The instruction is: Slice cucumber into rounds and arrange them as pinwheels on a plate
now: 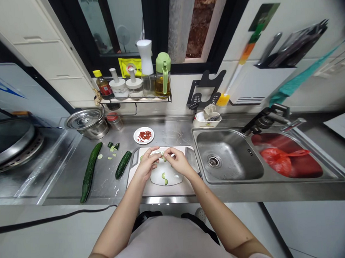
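My left hand (147,161) and my right hand (177,159) meet over a white plate (175,177) that rests on a white cutting board (161,189). Both hands pinch the same thin pale green cucumber slice (162,155) between their fingertips. Two cucumber slices (164,179) lie on the plate below. A long whole cucumber (90,171) and a shorter cut cucumber (123,164) lie on the steel counter to the left, with small cucumber scraps (112,148) between them.
A small dish of red chopped chili (144,135) stands behind the board. A lidded steel pot (87,123) and a stove (11,147) are at the left. The sink (229,160) is right of the board, a red basin with a red bag (281,160) beyond. Condiment bottles (135,79) line a wall shelf.
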`<action>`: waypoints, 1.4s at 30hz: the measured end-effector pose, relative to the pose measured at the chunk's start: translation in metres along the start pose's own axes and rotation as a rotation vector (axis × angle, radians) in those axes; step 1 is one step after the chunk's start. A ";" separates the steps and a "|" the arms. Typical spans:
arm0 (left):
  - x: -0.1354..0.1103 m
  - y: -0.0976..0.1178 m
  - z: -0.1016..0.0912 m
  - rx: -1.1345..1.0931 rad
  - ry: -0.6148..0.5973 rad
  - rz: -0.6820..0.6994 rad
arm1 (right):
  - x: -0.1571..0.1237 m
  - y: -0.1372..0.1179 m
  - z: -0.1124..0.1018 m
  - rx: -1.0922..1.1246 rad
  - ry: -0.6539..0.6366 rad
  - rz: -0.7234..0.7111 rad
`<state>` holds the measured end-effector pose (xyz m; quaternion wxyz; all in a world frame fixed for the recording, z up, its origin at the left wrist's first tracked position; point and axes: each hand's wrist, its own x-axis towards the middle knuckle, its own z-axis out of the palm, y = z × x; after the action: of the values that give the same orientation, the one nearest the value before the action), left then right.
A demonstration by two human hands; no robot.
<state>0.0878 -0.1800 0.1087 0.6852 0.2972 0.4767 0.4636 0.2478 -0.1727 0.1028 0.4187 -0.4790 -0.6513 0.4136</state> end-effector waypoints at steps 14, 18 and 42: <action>0.008 -0.012 0.001 0.284 0.057 0.358 | 0.003 0.004 0.002 0.418 -0.117 0.379; 0.010 -0.017 -0.002 0.323 0.071 0.368 | 0.003 0.002 0.001 0.364 -0.107 0.391; 0.012 -0.058 -0.031 0.541 0.087 0.272 | -0.009 0.045 0.004 0.086 -0.288 0.388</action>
<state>0.0813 -0.1932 0.0435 0.4918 0.5101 0.5675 0.4195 0.2583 -0.1729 0.0583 0.2540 -0.5129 -0.5819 0.5778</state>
